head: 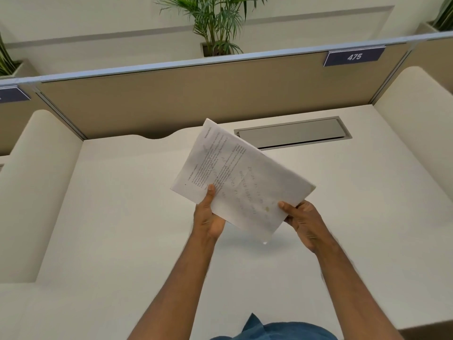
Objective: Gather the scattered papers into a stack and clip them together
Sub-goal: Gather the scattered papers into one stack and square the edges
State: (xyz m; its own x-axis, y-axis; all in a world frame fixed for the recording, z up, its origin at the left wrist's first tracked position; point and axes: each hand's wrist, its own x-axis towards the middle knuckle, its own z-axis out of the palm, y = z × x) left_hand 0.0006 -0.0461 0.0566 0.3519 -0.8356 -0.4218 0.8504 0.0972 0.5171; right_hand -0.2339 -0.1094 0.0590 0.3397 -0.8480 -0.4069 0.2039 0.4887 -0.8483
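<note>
Both hands are up over the worktop (pixel 122 217) and both are clamped on the same stack of papers (pixel 241 177). The left hand (pixel 208 217) grips the stack's near-left edge, thumb pressed flat on the top sheet and fingers tucked under. The right hand (pixel 302 220) pinches the near-right corner, thumb on top, the rest of the fingers behind the paper.

The stack is held in the air, clear of the white surface, with a soft shadow lying on the worktop just below its lowest corner. The sheets are white, printed with lines of dark text (too blurred to read), and faint print shows through on the right half. The edges look fairly well squared.

The stack is tilted: its long axis runs from upper left to lower right, far corner pointing towards the tan partition (pixel 171 104), and the printed lines run sideways to the viewer. Behind it a grey cable hatch (pixel 294 132) sits in the worktop, partly hidden by the paper's upper edge.
</note>
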